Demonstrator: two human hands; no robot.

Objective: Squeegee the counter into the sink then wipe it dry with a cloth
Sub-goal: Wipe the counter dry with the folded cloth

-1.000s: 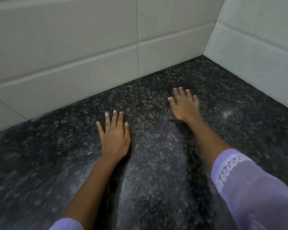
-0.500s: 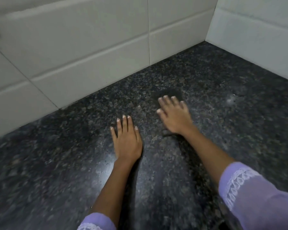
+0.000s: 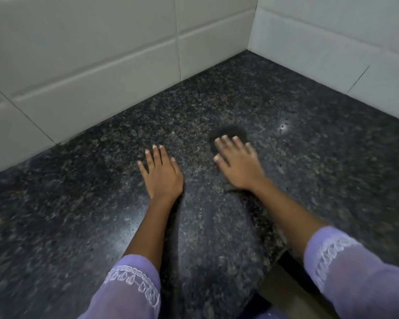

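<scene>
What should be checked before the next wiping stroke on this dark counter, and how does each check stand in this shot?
1. Right hand pressing on the dark cloth: ok, fingers flat on it.
2. Left hand clear of the cloth: ok, flat on the counter beside it.
3. Corner by the tiled wall free of objects: ok.
4. Counter dry: cannot tell; glare and blur hide any film.
5. Sink and squeegee located: cannot tell; neither in view.
</scene>
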